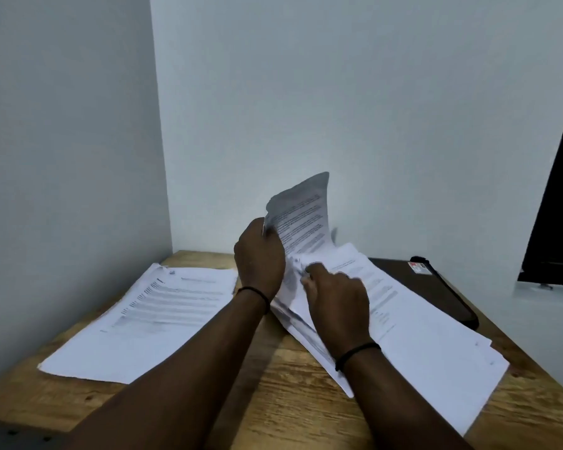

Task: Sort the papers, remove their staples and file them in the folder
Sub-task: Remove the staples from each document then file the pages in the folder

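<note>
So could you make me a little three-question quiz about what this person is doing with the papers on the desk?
1. True or false: the left hand holds a printed sheet lifted up off the table.
2. Where does the right hand rest? A) on the right paper pile B) on the left paper pile C) on the dark folder
3. Fill in: both wrists wear a thin black ____.

Key: 1 true; 2 A; 3 band.

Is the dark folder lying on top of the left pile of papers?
No, the dark folder lies at the table's far right, behind the right pile.
</note>
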`<state>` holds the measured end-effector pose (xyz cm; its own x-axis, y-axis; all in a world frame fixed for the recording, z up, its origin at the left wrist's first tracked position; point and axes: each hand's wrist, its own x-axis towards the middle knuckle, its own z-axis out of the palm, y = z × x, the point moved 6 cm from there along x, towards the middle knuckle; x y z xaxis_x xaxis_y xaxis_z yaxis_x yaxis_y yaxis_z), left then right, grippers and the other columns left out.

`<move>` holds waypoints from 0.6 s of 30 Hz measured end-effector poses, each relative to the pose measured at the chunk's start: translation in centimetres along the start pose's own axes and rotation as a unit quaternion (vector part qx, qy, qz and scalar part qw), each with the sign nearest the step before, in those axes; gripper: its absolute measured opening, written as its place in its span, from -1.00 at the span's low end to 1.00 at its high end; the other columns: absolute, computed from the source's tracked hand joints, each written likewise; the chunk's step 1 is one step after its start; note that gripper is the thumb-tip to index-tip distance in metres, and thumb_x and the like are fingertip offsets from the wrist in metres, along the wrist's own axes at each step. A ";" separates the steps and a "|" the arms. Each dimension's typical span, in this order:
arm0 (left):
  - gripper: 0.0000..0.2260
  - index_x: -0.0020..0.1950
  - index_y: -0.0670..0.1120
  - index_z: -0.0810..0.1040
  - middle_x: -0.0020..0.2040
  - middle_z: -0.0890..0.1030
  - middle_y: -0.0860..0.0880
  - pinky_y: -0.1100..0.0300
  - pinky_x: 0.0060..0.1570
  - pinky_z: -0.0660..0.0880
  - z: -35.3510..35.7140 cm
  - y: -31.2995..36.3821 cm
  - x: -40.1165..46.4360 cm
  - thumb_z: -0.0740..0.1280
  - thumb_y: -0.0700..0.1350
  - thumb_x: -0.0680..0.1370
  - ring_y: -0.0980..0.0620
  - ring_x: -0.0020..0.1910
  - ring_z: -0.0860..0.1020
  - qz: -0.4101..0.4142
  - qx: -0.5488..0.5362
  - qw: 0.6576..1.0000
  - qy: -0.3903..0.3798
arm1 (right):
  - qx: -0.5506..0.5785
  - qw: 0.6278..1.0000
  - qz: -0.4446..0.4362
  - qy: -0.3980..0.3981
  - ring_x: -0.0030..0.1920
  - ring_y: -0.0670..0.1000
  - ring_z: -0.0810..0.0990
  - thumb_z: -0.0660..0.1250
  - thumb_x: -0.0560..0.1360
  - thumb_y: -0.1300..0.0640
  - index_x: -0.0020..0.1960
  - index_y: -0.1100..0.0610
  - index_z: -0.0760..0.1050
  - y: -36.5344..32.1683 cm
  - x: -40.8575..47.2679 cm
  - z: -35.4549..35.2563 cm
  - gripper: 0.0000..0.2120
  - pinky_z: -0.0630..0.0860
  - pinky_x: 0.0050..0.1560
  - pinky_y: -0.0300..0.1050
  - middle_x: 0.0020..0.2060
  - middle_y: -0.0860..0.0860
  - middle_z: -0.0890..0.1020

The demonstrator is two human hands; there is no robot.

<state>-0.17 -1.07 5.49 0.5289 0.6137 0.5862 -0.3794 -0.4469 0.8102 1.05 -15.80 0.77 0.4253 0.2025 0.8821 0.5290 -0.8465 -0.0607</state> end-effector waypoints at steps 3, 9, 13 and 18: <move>-0.65 -0.36 0.02 0.30 -0.41 0.41 0.08 0.22 -0.37 0.29 -2.6 3.4 1.5 0.22 -0.24 0.59 0.12 -0.39 0.36 0.090 0.010 0.996 -0.003 | 0.087 0.994 0.060 -0.041 -0.21 0.12 0.64 0.18 0.62 -0.10 0.03 0.03 0.58 0.3 0.3 0.6 -0.72 0.52 -0.22 -0.01 -0.25 0.04 0.66; -0.83 -0.23 -0.20 0.56 -0.26 0.63 -0.18 -0.11 -0.14 0.55 -8.6 6.4 4.9 0.37 -0.13 0.50 0.00 -0.25 0.52 0.091 -0.085 0.992 -0.031 | 0.357 0.897 0.259 -0.022 0.43 0.13 0.40 0.45 0.50 -0.09 0.54 0.11 0.21 1.2 5.9 -3.1 -0.26 0.38 0.37 0.00 0.45 0.12 0.42; -0.91 -0.08 -0.06 0.68 -0.12 0.73 -0.07 -0.03 -0.03 0.65 -11.9 8.6 5.8 0.45 -0.25 0.51 -0.06 -0.10 0.69 0.042 -0.181 0.979 -0.089 | 0.466 0.843 0.265 -0.048 0.15 0.00 0.60 0.53 0.45 -0.01 0.30 0.09 0.40 -0.6 8.2 -4.8 -0.48 0.54 0.12 -0.08 0.16 -0.06 0.60; -0.76 0.12 -0.19 0.63 0.01 0.71 -0.18 -0.06 0.05 0.60 -14.2 9.2 6.5 0.49 -0.20 0.47 -0.17 -0.04 0.67 -0.022 -0.264 0.955 -0.132 | 0.453 0.851 0.266 0.017 -0.30 0.03 0.49 0.51 0.47 0.10 -0.26 0.18 0.44 -1.2 9.0 -6.5 -0.71 0.45 -0.24 -0.04 -0.34 -0.04 0.54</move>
<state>-11.00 8.03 16.77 0.6991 0.4080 0.5871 -0.6460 0.0086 0.7633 -0.53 -16.11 11.79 0.7679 -0.1182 0.6296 0.6239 -0.0849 -0.7769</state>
